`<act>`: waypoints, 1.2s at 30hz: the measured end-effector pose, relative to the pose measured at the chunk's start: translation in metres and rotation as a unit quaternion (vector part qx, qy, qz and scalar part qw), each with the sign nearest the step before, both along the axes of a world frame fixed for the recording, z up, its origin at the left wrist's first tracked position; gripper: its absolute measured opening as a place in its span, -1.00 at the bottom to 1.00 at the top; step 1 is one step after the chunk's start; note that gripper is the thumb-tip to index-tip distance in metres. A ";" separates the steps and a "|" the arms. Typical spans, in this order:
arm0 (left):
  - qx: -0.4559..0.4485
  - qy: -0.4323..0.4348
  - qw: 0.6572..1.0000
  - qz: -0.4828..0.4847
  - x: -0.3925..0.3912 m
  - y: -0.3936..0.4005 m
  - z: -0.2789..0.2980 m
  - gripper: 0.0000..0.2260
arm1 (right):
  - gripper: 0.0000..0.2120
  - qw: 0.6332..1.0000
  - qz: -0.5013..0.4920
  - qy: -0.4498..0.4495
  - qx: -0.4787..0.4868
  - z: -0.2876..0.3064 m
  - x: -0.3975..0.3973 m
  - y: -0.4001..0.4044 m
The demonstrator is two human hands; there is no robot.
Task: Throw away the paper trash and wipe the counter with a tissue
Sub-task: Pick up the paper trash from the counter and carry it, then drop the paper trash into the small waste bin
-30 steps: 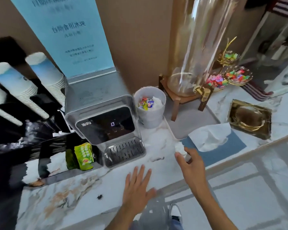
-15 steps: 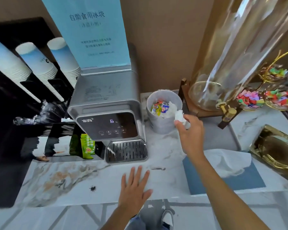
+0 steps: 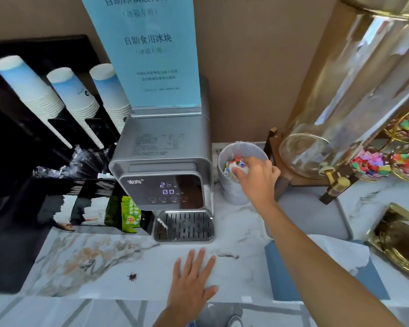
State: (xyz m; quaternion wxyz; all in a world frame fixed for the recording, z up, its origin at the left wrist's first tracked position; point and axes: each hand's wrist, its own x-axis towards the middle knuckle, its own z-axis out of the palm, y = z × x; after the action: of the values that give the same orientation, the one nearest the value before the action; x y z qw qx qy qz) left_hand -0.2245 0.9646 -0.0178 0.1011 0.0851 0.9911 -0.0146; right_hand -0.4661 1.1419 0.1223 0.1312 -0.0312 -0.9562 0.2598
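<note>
Marble worktop (image 3: 104, 260) steadies the flat, empty left hand (image 3: 191, 279) while the right hand (image 3: 257, 175) pinches paper trash (image 3: 240, 169) over the brimming bin (image 3: 232, 190), where it might tumble out.

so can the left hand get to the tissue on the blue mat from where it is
Probably yes. The left hand lies flat and empty on the marble counter, with bare counter between it and the tissue. The right forearm crosses above part of the tissue, so it may crowd the reach.
</note>
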 end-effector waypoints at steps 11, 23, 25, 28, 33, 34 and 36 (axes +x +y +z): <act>0.110 -0.004 0.994 0.005 -0.002 0.002 -0.008 -0.39 | -0.74 0.959 -0.024 -0.013 -0.281 0.010 0.092 0.070; 0.421 -0.038 0.905 0.047 -0.060 0.151 0.048 -0.68 | -0.67 0.893 -0.272 -0.056 -0.354 -0.026 0.191 0.238; 0.456 -0.041 0.888 0.037 -0.065 0.174 0.060 -0.72 | -0.67 0.898 -0.252 -0.102 -0.345 -0.034 0.194 0.243; 0.461 -0.053 0.885 0.032 -0.065 0.187 0.064 -0.75 | -0.79 0.900 -0.220 -0.158 -0.340 -0.043 0.193 0.246; 0.439 -0.031 0.894 0.088 -0.061 0.191 0.058 -0.69 | -0.93 0.911 -0.198 -0.211 -0.294 -0.050 0.180 0.245; 0.439 -0.030 0.891 0.111 -0.061 0.193 0.058 -0.69 | -0.93 0.912 -0.197 -0.215 -0.290 -0.051 0.179 0.245; 0.446 -0.037 0.882 0.146 -0.063 0.199 0.059 -0.76 | -0.91 0.912 -0.195 -0.228 -0.279 -0.054 0.179 0.245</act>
State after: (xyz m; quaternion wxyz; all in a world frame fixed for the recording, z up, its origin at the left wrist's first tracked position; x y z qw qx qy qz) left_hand -0.2874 1.1632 0.0413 0.0903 -0.0241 0.8898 0.4466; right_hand -0.2874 1.3871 0.0684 -0.0561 -0.3109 -0.8235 0.4712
